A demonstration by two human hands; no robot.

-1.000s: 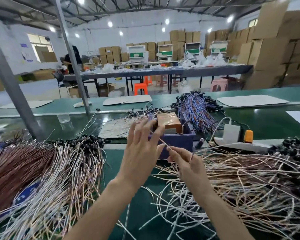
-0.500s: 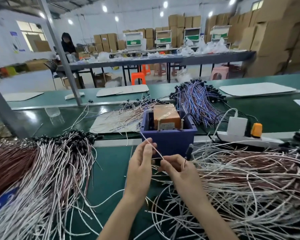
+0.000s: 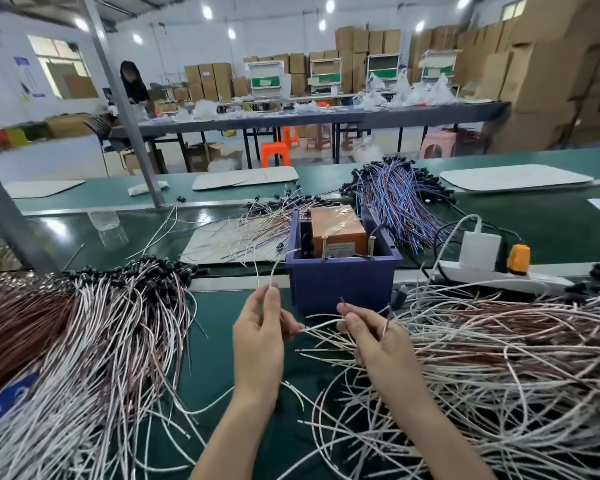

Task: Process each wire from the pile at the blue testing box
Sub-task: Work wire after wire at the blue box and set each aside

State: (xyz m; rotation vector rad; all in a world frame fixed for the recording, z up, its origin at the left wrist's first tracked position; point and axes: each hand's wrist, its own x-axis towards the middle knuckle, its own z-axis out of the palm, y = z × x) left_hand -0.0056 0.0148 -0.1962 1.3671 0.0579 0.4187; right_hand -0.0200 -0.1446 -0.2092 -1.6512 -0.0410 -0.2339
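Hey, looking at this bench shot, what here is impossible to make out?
All in the head view:
- Label on the orange block inside the blue testing box: too small to read.
- Blue sheet under the left wire pile: covered by wires and cut by the left edge.
- Right wire pile: runs off the right and bottom edges.
- How many wires the right hand pinches: its fingers hide them.
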